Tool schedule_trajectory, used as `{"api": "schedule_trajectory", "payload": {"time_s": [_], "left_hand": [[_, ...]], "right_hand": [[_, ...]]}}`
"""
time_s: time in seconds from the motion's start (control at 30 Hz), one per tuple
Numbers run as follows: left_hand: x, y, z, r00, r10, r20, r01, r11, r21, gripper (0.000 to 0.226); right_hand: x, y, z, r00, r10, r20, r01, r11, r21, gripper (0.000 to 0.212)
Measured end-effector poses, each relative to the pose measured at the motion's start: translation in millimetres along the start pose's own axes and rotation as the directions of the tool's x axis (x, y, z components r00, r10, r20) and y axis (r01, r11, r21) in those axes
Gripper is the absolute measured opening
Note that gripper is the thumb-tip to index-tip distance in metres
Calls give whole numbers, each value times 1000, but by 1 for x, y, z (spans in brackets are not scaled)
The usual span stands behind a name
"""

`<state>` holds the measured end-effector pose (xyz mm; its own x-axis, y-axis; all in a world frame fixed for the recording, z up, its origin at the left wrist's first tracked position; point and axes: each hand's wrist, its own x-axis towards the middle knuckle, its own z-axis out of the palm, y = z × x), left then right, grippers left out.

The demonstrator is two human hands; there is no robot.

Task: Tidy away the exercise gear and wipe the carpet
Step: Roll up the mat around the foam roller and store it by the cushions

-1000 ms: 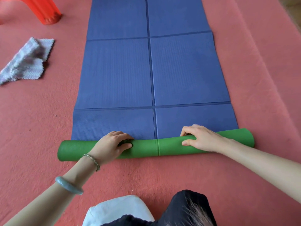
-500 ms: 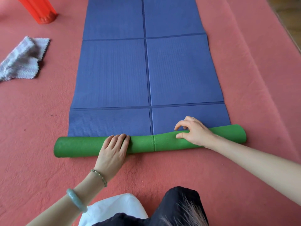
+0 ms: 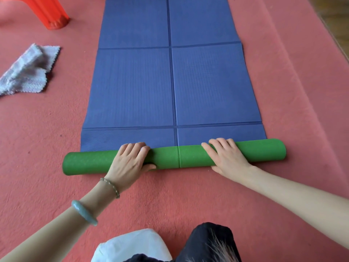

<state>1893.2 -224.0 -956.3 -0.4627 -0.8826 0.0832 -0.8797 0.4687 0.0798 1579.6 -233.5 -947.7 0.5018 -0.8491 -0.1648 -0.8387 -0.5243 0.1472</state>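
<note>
A yoga mat lies on the red carpet (image 3: pixel 47 133), its blue face (image 3: pixel 170 87) spread flat away from me. Its near end is wound into a roll with the green underside (image 3: pixel 85 161) outward. My left hand (image 3: pixel 128 163) grips the roll left of centre, with fingers over the top and thumb round the near side. Right of centre, my right hand (image 3: pixel 224 157) presses on the roll with straight fingers laid across it. A grey cloth (image 3: pixel 28 70) lies crumpled on the carpet to the left of the mat.
A red plastic stool leg (image 3: pixel 49 12) stands at the top left, beyond the cloth. Bare wooden floor (image 3: pixel 338 16) shows past the carpet's right edge. My knees, in white and black, are at the bottom of the view.
The roll has turned a little further onto the blue mat. My right hand went from curled fingertips at the roll's far edge to lying flat across it. My left thumb now wraps the near side.
</note>
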Motion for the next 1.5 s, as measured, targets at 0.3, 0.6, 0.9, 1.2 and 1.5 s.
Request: {"api": "schedule_trajectory", "payload": {"time_s": [0.3, 0.6, 0.9, 1.2, 1.5], "left_hand": [[-6, 7, 19, 996, -6, 89, -9, 986, 165, 97], [52, -25, -1, 953, 60, 297, -76, 996, 43, 78], [34, -17, 5, 1000, 4, -20, -3, 998, 68, 83], [61, -37, 10, 992, 46, 119, -64, 985, 159, 68], [71, -39, -1, 990, 49, 129, -65, 991, 120, 94]], "right_hand": [[16, -14, 3, 976, 213, 41, -215, 975, 55, 89], [25, -8, 9, 982, 118, -145, -116, 993, 26, 103], [62, 3, -15, 966, 182, 184, -214, 962, 170, 78], [53, 6, 3, 983, 144, -117, -145, 989, 4, 99], [90, 22, -23, 962, 158, 222, -193, 970, 149, 75]]}}
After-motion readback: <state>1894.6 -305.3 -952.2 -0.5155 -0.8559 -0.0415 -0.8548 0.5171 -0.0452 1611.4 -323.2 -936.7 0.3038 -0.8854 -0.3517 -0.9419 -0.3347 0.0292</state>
